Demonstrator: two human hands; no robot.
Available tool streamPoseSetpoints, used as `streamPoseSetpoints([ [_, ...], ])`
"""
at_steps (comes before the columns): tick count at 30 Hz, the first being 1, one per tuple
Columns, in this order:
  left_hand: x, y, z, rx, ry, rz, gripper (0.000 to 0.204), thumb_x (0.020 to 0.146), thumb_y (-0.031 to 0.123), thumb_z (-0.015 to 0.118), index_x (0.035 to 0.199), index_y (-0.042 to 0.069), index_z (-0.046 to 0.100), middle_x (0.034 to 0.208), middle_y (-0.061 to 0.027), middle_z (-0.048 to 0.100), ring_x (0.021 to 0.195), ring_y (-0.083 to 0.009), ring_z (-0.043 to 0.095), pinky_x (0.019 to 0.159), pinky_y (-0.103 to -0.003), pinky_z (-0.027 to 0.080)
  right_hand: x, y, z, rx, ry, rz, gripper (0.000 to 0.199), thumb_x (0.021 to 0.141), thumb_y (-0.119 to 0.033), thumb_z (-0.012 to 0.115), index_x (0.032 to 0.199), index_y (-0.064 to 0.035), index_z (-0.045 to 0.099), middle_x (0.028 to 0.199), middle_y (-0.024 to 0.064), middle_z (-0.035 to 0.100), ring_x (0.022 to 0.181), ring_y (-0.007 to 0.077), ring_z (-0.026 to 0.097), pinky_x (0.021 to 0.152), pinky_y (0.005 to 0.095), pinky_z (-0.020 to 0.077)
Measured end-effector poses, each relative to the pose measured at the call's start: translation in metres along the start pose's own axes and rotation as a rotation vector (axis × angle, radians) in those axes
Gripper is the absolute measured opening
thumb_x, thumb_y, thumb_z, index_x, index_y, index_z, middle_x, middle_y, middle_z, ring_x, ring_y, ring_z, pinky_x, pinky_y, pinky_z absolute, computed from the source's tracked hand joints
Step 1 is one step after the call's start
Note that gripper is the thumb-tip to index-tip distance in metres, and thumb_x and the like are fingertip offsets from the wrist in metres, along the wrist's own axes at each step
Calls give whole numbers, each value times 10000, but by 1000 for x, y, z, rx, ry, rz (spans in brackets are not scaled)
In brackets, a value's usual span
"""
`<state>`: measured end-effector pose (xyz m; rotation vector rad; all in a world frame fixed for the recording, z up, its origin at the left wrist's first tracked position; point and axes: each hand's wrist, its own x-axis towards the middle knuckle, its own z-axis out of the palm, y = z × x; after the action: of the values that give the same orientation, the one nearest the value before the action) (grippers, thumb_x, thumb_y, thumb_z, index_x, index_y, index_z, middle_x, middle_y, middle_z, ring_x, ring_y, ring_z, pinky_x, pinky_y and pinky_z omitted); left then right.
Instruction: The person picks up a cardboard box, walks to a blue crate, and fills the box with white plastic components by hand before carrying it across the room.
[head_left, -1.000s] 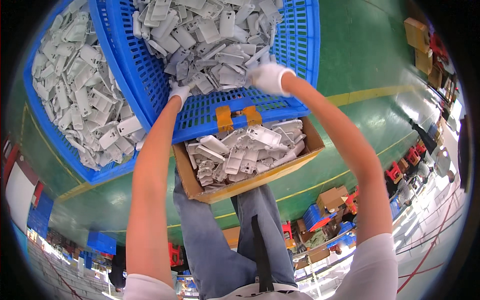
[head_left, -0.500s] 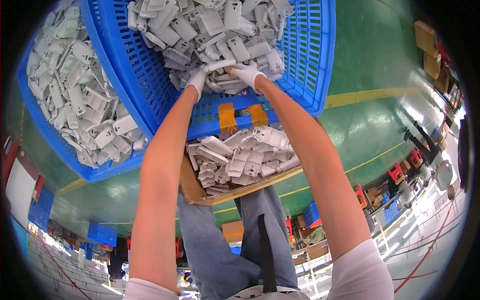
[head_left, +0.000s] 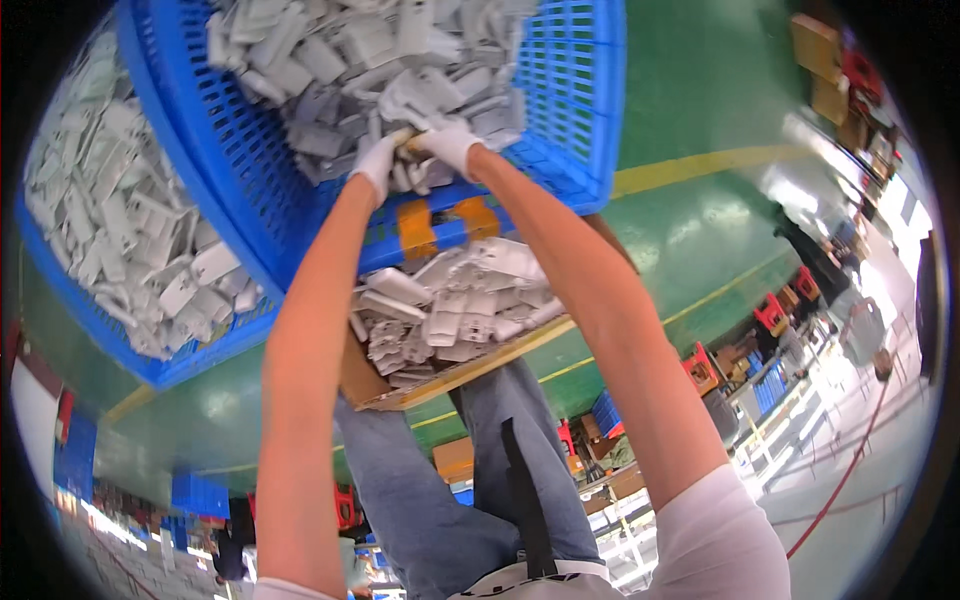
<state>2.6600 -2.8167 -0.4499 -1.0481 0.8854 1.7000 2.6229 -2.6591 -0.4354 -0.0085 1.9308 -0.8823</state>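
Both my hands wear white gloves with yellowish fingertips and are close together, low in a blue slatted crate [head_left: 570, 90]. The crate is heaped with white plastic casings [head_left: 350, 80], many flat with small cutouts. My left hand [head_left: 376, 163] is curled at the near edge of the heap. My right hand [head_left: 448, 144] meets it from the right, fingers bent inward. Casings [head_left: 418, 178] show between and just below the hands, and the fingers seem closed on them. Blur and the gloves hide the exact grip.
Below the crate's near rim, patched with orange tape [head_left: 416, 230], a cardboard box [head_left: 470, 372] holds more white parts. Another blue crate [head_left: 150, 370] of casings stands at left. Green floor [head_left: 690, 110] with yellow lines lies at right, with a person [head_left: 862, 330] and red stools [head_left: 770, 312] beyond.
The whole view has shifted, so crates and box appear farther left. My hands have drawn closer together; the casing that lay across between them no longer shows there.
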Motion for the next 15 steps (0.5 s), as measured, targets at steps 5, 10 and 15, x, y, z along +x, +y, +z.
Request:
streamPoseSetpoints([
  [5, -85, 10, 9, 98, 74, 402, 413, 814, 169, 657, 1186, 61, 513, 1033, -92, 610, 963, -196, 579, 812, -316, 477, -55, -73, -6, 574, -97, 149, 402, 705, -126, 640, 1091, -18, 620, 876, 65, 652, 747, 156, 588, 669, 306, 493],
  [10, -138, 5, 26, 410, 156, 469, 399, 769, 218, 705, 1088, 48, 539, 972, -90, 630, 861, -212, 605, 775, -332, 474, -125, -107, -33, 612, -153, 184, 332, 760, -44, 551, 1090, -29, 578, 948, 151, 644, 741, 234, 692, 595, 323, 549],
  [15, -226, 16, 91, 1017, 282, 324, 455, 779, 423, 668, 1106, 155, 498, 907, -171, 655, 876, -414, 616, 738, -479, 472, -184, -102, -50, -89, 184, -355, 226, 597, -32, 639, 818, -19, 591, 983, 163, 612, 869, 389, 594, 758, 428, 494],
])
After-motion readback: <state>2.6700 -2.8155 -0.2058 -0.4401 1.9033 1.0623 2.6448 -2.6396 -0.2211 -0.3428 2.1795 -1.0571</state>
